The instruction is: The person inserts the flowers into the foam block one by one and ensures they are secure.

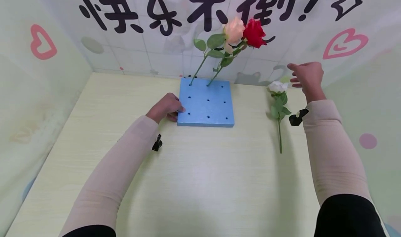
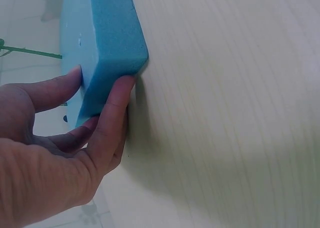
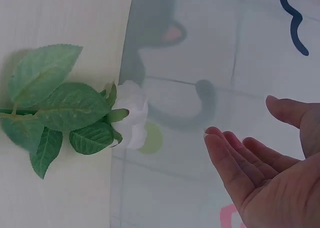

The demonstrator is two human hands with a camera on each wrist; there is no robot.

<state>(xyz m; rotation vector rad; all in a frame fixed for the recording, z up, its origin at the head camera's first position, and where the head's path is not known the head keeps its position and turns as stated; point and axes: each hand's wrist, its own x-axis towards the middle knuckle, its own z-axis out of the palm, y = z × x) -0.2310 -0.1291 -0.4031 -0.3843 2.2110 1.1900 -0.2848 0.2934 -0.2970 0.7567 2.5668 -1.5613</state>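
A blue foam block (image 1: pixel 216 106) with rows of small holes lies on the table. My left hand (image 1: pixel 166 106) grips its left edge; in the left wrist view the thumb is on the holed face and the fingers are against the side of the block (image 2: pixel 120 33). A pink rose (image 1: pixel 234 31) and a red rose (image 1: pixel 254 33) stand tilted to the right, their stems in holes of the back row. To the right lies a white rose (image 1: pixel 277 86) with green leaves. My right hand (image 1: pixel 308 75) hovers beside its bloom, holding nothing, fingers apart from the white rose (image 3: pixel 132 115).
The pale wooden table (image 1: pixel 200 181) meets a printed backdrop (image 1: pixel 163 56) with black lettering behind the block. Similar cloth walls close off the left and right sides. A small black clip-like piece (image 1: pixel 157 143) sits by the left cuff, another (image 1: pixel 298 117) by the right.
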